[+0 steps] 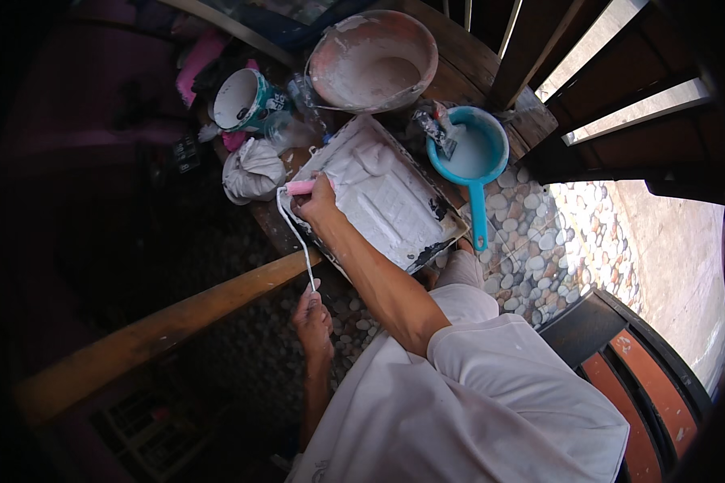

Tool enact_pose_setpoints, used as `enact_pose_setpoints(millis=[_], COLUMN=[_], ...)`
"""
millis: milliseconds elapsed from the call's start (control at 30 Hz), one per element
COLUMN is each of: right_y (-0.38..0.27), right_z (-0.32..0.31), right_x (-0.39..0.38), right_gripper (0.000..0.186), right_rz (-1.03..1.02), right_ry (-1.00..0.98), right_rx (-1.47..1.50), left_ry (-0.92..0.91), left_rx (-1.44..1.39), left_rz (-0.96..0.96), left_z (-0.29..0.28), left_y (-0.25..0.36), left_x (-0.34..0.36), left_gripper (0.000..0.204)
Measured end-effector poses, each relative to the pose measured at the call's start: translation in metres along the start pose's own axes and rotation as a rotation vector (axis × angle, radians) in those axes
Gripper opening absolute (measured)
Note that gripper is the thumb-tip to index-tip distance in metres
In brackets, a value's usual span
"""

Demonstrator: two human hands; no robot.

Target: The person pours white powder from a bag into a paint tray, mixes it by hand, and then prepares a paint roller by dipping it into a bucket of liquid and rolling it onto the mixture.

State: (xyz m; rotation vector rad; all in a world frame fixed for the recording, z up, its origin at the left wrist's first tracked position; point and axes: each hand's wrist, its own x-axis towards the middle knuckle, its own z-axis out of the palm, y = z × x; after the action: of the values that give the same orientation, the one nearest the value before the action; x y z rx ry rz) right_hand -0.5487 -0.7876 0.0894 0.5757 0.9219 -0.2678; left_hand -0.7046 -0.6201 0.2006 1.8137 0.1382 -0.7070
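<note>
My left hand (312, 320) is closed around the lower end of a thin white bent rod (296, 233), the frame of a small paint roller. At the rod's upper end sits a pink cylinder (300, 187), which my right hand (320, 204) grips with its fingers. That hand is over the left edge of a paint tray (395, 211) coated with thick white paint. Whether the far end of the pink cylinder touches the paint is hidden behind my right hand.
Behind the tray stands a large paint-smeared bucket (340, 84). A blue dipper (477, 193) holds white liquid and a paintbrush (443, 133). Left are a teal paint tub (263, 103) and a white cloth bundle (254, 171). A wooden beam (165, 330) crosses the left; a slatted chair (644, 378) stands right.
</note>
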Motion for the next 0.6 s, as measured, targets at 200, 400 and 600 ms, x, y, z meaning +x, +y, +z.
enact_pose_setpoints(millis=[200,400,600], right_y=[-0.012,-0.025,-0.038], right_z=[0.000,-0.002,0.001], right_x=[0.006,-0.008,-0.027], right_gripper=[0.033,0.046,0.064], right_rz=[0.116,0.175,0.238], right_ry=[-0.078,-0.120,-0.218], right_rx=[-0.094,-0.125,-0.094], left_ry=[0.016,0.013,0.024], left_rx=[-0.003,-0.030,0.007], left_rz=[-0.010,-0.015,-0.037], left_z=[0.006,0.014,0.025], left_y=[0.011,0.009,0.015], left_x=[-0.003,-0.002,0.002], left_gripper=[0.033,0.031,0.032])
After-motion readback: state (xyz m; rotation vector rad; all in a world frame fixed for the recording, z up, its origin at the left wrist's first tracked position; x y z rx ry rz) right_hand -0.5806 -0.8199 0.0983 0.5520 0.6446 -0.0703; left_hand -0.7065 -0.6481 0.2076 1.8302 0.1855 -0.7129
